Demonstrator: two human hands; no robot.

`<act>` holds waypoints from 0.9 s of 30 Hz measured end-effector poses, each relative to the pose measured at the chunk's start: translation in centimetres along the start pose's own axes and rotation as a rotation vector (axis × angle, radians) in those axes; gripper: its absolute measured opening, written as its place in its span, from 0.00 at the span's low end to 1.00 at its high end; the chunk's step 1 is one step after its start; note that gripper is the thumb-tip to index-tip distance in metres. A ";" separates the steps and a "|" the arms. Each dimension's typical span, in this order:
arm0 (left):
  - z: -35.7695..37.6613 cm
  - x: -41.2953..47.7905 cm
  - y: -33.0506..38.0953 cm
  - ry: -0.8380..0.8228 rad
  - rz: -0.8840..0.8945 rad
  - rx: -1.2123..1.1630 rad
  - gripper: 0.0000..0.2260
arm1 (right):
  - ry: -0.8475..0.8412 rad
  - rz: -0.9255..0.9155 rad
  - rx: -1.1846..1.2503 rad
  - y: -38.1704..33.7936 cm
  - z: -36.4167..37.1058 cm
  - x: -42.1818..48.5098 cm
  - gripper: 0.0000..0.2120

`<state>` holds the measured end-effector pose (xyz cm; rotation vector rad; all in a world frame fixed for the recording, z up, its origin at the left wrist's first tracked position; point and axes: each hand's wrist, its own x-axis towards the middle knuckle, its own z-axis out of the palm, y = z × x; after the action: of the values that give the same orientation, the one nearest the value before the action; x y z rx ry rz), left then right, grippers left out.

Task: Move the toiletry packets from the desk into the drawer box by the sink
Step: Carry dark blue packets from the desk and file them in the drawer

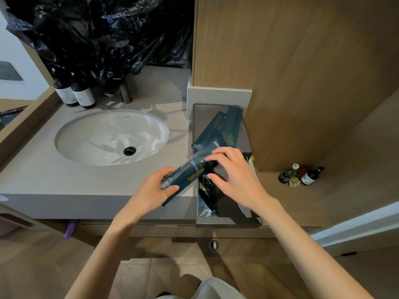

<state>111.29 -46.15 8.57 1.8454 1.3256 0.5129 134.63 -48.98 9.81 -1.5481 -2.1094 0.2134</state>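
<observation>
A dark blue toiletry packet with gold print is held slanted over the counter's front edge, just left of the drawer box. My left hand grips its lower end. My right hand pinches its upper end above the pulled-out drawer. A dark packet lies inside that drawer. More blue packets lie on the transparent top of the drawer box; part of them is hidden by my right hand.
A white oval sink sits in the grey counter on the left, with dark bottles and a faucet behind it. Black plastic sheeting hangs above. Small bottles stand on the wooden ledge to the right. A wood panel wall rises behind the box.
</observation>
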 end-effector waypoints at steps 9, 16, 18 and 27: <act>-1.0 0.5 3.0 -0.059 0.208 0.286 0.12 | -0.162 0.000 -0.036 -1.9 -1.6 0.5 0.10; -0.8 1.1 4.2 0.227 0.334 0.242 0.30 | -0.401 0.355 0.264 0.6 -3.7 -1.0 0.05; -0.2 1.5 3.7 0.277 0.292 0.214 0.27 | -0.427 0.494 0.319 1.5 -4.3 -1.5 0.03; 5.8 2.9 0.2 -0.077 -0.009 0.206 0.29 | -0.291 0.877 0.397 5.1 -1.5 -2.8 0.07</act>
<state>116.57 -45.57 4.86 2.0036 1.3764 0.3059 140.31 -50.06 8.16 -2.1535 -1.2967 1.1341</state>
